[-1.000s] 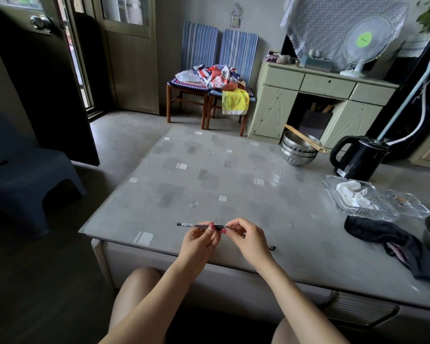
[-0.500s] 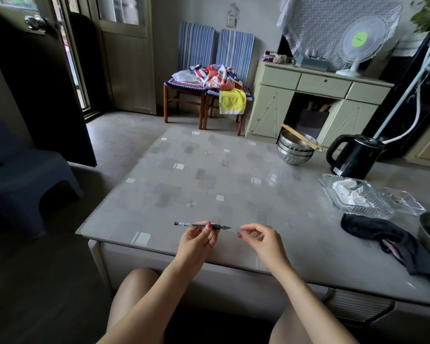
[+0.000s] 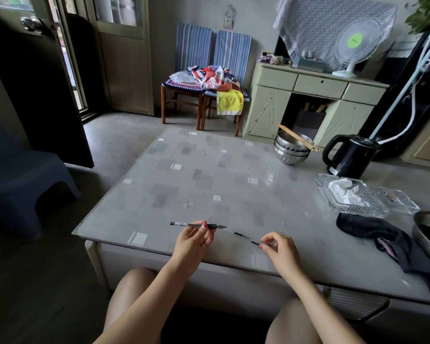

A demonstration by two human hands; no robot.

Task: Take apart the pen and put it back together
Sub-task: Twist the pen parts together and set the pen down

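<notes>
Hands hovered over the near edge of the grey glass-topped surface (image 3: 209,175), which bore a pattern of pale and dark squares. The left hand (image 3: 194,240) held the slim dark pen body (image 3: 196,224) level above that surface, its fingers (image 3: 204,225) pinched shut around the barrel just behind the black grip section. The pen's bare metal tip pointed to the right, and its printed rear end stuck out to the left past the hand.

The right hand (image 3: 279,247) was off to the right, apart from the left one, with its thumb and forefinger closed on one end of a thin dark pen part (image 3: 255,243). What exactly that part was could not be told. A short way up and left of it, a second thin dark sliver (image 3: 241,235) showed between the two hands; whether it was joined to the held part or lay on the surface was unclear.

Farther back on the right stood stacked steel bowls (image 3: 292,151) with wooden chopsticks (image 3: 298,138) laid across the top, and beside them a black electric kettle (image 3: 350,156). Nearer sat a clear glass tray (image 3: 350,197) holding crumpled white tissue, with a smaller glass dish (image 3: 399,199) just beside it. A dark crumpled cloth (image 3: 372,230) lay in front of the tray.
</notes>
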